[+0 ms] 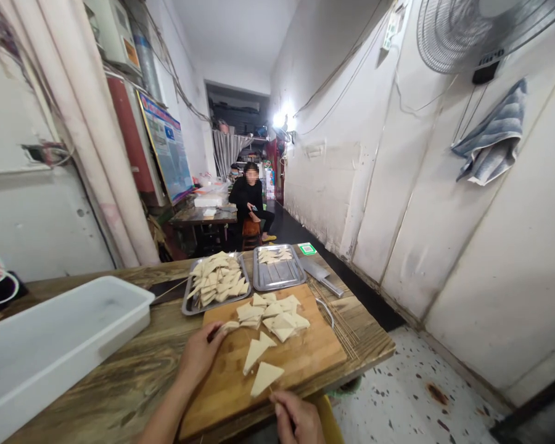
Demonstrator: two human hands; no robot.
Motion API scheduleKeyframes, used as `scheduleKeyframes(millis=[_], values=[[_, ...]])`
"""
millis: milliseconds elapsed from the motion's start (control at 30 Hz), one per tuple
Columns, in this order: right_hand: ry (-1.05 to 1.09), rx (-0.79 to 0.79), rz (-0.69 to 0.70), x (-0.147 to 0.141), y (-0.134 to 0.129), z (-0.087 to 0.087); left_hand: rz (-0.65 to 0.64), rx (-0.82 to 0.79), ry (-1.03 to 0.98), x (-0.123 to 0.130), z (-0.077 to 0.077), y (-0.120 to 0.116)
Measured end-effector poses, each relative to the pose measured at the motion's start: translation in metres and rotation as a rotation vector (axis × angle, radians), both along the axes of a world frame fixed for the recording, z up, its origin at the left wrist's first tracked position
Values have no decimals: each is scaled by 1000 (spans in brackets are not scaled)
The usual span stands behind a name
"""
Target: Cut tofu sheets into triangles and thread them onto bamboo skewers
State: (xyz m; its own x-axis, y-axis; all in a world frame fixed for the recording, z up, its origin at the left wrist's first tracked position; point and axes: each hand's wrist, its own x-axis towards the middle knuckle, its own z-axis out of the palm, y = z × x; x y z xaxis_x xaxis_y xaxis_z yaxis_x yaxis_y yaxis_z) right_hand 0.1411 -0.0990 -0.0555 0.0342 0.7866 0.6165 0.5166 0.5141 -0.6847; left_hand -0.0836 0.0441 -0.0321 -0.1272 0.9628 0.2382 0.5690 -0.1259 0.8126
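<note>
— Tofu triangles (264, 378): where are they in this head view?

— On the wooden cutting board (317, 364), mostly in a loose heap on its far half, with a few lying apart nearer the person. More lie on the left steel tray (246, 274) and the right steel tray (277, 285), just beyond the board.

— How do they look?

— Pale, flat and sharp-cornered, with clean-cut edges.

— And the fingers?

— The left hand (198, 357) is clenched round a dark sliver, its tip beside one triangle; what that sliver is, nobody could tell from here. The right hand (300, 420) pinches a thin stick at the bottom edge of the view.

— Why is everything laid out like that?

— It seems the board sits between both hands to keep the pieces within easy reach. The bamboo skewers (338, 325) lie just right of the board, near a meat cleaver (321, 277), while a seated person (251, 197) stays farther down the corridor.
</note>
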Motion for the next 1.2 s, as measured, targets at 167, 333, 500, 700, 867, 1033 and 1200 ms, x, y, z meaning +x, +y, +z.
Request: scheduleKeyframes(millis=[167, 333, 500, 700, 867, 1033, 1200], values=[[-21, -131, 129, 3, -9, 30, 83, -142, -674, 9, 5, -20], [-19, -229, 165, 6, -8, 43, 87, -305, -1192, 27, 21, -34], [-13, -234, 194, 7, -6, 42, 100, -400, -1286, 43, 38, -45], [-28, -254, 227, 9, -8, 38, 140, -425, -1369, 51, 47, -49], [-27, -267, 238, 10, -12, 35, 173, -465, -1411, 50, 45, -45], [-16, -279, 251, 9, -12, 32, 196, -485, -1404, 50, 47, -45], [8, -287, 257, 9, -11, 31, 177, -457, -1391, 50, 48, -45]])
